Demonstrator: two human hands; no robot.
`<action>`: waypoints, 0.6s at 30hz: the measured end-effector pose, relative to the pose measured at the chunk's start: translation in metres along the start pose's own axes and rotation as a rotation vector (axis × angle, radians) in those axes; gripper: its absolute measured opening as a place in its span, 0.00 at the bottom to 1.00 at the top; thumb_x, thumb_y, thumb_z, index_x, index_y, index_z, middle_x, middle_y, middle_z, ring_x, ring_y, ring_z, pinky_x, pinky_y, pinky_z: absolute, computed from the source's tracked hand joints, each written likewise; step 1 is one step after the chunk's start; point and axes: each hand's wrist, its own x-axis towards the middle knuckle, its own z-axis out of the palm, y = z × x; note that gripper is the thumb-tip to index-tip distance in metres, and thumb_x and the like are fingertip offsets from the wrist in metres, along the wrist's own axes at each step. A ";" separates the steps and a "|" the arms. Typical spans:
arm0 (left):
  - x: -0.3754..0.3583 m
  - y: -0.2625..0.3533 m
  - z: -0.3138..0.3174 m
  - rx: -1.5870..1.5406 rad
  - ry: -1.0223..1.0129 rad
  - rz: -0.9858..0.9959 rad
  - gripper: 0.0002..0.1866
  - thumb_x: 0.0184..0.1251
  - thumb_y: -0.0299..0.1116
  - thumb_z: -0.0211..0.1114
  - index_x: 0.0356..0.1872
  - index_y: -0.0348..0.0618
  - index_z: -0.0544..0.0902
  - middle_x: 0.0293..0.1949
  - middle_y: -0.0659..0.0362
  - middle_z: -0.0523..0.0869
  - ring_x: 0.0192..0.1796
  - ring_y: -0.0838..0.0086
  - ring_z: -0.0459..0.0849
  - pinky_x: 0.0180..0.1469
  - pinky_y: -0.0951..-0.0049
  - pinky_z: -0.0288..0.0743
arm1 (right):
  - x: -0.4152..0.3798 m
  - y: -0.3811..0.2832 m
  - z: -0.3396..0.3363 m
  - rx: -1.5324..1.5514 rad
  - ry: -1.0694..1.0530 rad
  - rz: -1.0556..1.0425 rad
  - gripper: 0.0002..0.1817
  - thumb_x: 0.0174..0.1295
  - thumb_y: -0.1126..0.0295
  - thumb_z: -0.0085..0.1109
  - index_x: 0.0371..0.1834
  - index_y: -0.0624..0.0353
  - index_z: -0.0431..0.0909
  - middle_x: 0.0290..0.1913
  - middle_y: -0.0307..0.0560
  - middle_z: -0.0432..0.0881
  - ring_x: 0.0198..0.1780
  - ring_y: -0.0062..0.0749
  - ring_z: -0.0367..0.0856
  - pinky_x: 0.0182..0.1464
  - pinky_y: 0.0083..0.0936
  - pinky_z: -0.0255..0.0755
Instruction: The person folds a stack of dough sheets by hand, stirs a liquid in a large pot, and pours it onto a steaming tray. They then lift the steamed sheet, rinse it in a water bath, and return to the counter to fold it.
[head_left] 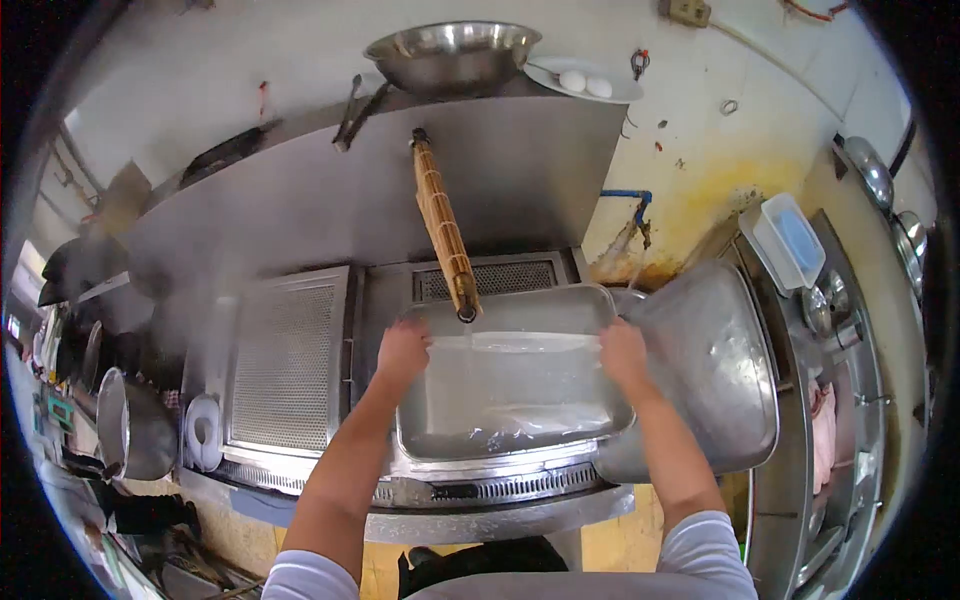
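Observation:
A rectangular metal tray (510, 390) lies in front of me over the steel counter, with a shiny wet-looking surface and a pale band of glare across it. My left hand (403, 347) grips its left rim near the far corner. On the opposite rim, my right hand (622, 350) is closed around the edge. A long spout wrapped in bamboo slats (440, 220) reaches out from the backsplash, its open end just above the tray's far side. Whether liquid runs from it, I cannot make out.
Left of the tray is a perforated metal panel (285, 360). A second large metal tray (700, 370) leans at the right. On the ledge behind stand a steel bowl (450, 60) and a plate with eggs (610, 88). A metal pot (135, 430) is at far left.

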 end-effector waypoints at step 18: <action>-0.106 0.008 -0.219 -1.066 0.386 0.104 0.17 0.62 0.07 0.54 0.40 0.35 0.90 0.41 0.57 0.92 0.47 0.73 0.88 0.55 0.70 0.82 | -0.052 0.008 -0.227 1.731 0.291 -0.119 0.10 0.65 0.79 0.59 0.45 0.68 0.87 0.40 0.41 0.87 0.40 0.24 0.81 0.49 0.23 0.75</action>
